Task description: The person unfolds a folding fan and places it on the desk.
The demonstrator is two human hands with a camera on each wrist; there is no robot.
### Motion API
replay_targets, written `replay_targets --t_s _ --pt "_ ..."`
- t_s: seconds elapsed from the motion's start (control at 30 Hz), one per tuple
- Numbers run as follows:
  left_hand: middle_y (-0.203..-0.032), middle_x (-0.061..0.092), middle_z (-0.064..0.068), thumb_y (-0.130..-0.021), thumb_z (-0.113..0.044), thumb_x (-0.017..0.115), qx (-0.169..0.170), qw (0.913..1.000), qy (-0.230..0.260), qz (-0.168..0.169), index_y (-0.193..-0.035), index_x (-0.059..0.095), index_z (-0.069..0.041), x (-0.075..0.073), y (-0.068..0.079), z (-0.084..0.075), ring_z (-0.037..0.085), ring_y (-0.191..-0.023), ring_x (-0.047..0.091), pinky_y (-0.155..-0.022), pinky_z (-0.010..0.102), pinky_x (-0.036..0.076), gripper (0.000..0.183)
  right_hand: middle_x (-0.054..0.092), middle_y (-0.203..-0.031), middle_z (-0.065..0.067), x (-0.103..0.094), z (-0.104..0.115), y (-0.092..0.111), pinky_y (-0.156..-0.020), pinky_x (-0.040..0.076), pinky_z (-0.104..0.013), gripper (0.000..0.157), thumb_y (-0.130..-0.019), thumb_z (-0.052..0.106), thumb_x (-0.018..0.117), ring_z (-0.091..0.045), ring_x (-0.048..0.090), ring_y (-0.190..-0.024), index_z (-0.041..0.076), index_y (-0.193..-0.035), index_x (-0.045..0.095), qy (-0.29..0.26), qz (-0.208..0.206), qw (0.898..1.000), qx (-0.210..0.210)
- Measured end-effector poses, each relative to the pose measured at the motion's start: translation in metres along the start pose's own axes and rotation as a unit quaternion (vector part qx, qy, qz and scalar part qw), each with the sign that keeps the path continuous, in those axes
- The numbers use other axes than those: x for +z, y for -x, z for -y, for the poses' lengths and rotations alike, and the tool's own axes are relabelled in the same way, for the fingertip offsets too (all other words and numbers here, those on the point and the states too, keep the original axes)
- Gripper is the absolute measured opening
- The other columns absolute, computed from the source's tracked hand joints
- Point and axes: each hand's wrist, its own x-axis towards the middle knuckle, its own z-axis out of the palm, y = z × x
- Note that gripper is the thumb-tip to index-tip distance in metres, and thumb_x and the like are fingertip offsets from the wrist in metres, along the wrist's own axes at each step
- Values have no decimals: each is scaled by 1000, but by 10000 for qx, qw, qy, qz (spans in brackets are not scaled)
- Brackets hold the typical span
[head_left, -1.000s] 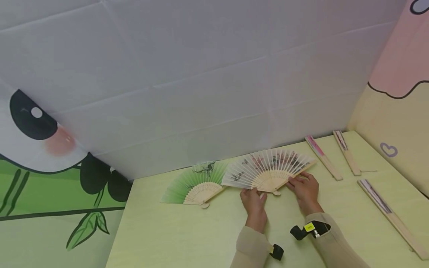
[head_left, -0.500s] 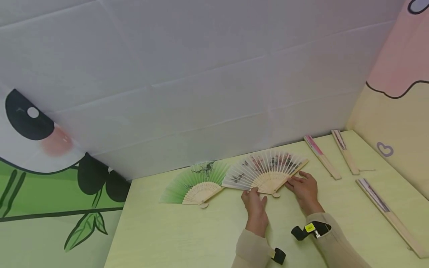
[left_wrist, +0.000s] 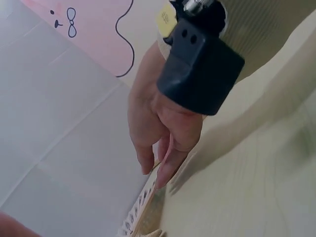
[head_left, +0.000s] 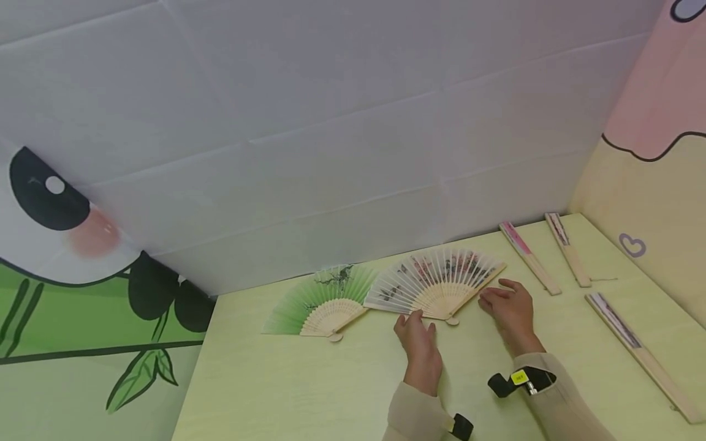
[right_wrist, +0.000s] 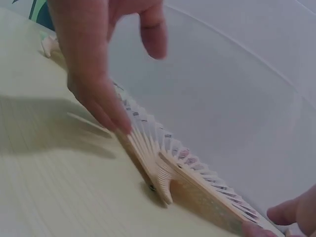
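Observation:
An unfolded white folding fan (head_left: 436,285) with a dark and red flower pattern lies on the table, its pivot toward me. My left hand (head_left: 420,349) is at its left end stick; in the right wrist view its fingertips (right_wrist: 118,121) touch the ribs, thumb held apart. My right hand (head_left: 510,315) is just off the right end stick in the head view, holding nothing, thumb and fingers apart in the right wrist view. An unfolded green fan (head_left: 336,306) lies left of the white one, their edges overlapping or touching.
Folded fans lie on the right: a pink one (head_left: 524,248), a second one (head_left: 567,248) near the back edge, and a third (head_left: 642,355) closer to me. A grey-white wall (head_left: 342,153) stands behind the pale green table (head_left: 265,392).
The white fan's right end stick has shifted slightly left. My right hand was touching that stick and has now drawn away to the right. The left hand has barely moved.

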Motion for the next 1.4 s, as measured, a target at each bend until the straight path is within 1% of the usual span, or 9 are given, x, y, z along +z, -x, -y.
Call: replay_targets --t_s 0.13,0.3,0.63,0.83,0.93,1.0,1.1,1.3,1.4 --pt "-160 14 38 -98 2 47 225 9993 277 -144 -153 12 14 2 6 -3 53 -154 21 -124 61 32 67 64 -87 6 -10 5 -5 -76 62 -20 63 -101 -4 64 -1 70 -73 -10 -155 31 19 -236 9997 -107" --pt "-152 23 38 -98 7 47 532 9975 441 -124 -150 20 17 10 12 -7 52 -147 29 -123 61 33 60 65 -82 10 -24 10 -13 -75 62 -20 64 -100 -5 65 0 70 -70 -8 -156 33 -10 -456 9988 -166" --pt "-140 40 33 -101 8 50 569 9975 374 194 -144 32 13 23 21 0 49 -138 42 -118 62 39 47 67 -74 14 -42 22 -27 -69 62 -19 46 -95 -10 69 -2 70 -64 2 -135 49 -457 -843 9952 -210" --pt "-138 46 32 -100 4 56 284 9980 91 553 -141 39 10 31 21 10 49 -136 48 -116 61 43 45 73 -80 10 -53 24 -42 -67 61 -18 58 -94 -7 72 1 69 -62 -3 -146 46 -3 -1035 9941 -323" --pt "-135 49 30 -98 4 57 140 9977 -9 662 -139 41 10 34 20 17 45 -132 51 -115 61 44 44 71 -78 17 -57 26 -47 -66 59 -14 61 -95 -2 72 5 67 -64 -3 -150 45 382 -1067 9927 -418" --pt "-133 51 29 -97 5 58 89 9978 -25 656 -138 42 9 36 19 21 44 -129 54 -114 62 44 44 64 -74 26 -59 28 -49 -65 55 -11 62 -96 2 72 9 64 -65 -2 -152 45 617 -1097 9908 -493" --pt "-131 53 28 -96 7 59 56 9978 -36 662 -136 43 10 38 19 27 45 -127 55 -113 63 45 44 61 -74 30 -62 30 -51 -64 52 -8 61 -97 5 72 12 62 -68 -2 -152 46 760 -1137 9886 -623" --pt "-130 56 28 -94 8 61 48 9978 -172 632 -135 46 9 47 18 34 42 -123 59 -110 62 49 44 62 -79 28 -66 32 -57 -65 51 -7 52 -94 -2 72 14 61 -71 -1 -143 54 805 -1290 9828 -1050" --pt "-128 58 28 -93 7 62 123 9978 -217 617 -133 48 9 52 18 36 39 -119 61 -107 61 51 42 63 -85 24 -67 34 -61 -66 51 -5 51 -94 -2 73 17 59 -71 -2 -142 55 1091 -1391 9771 -1184"
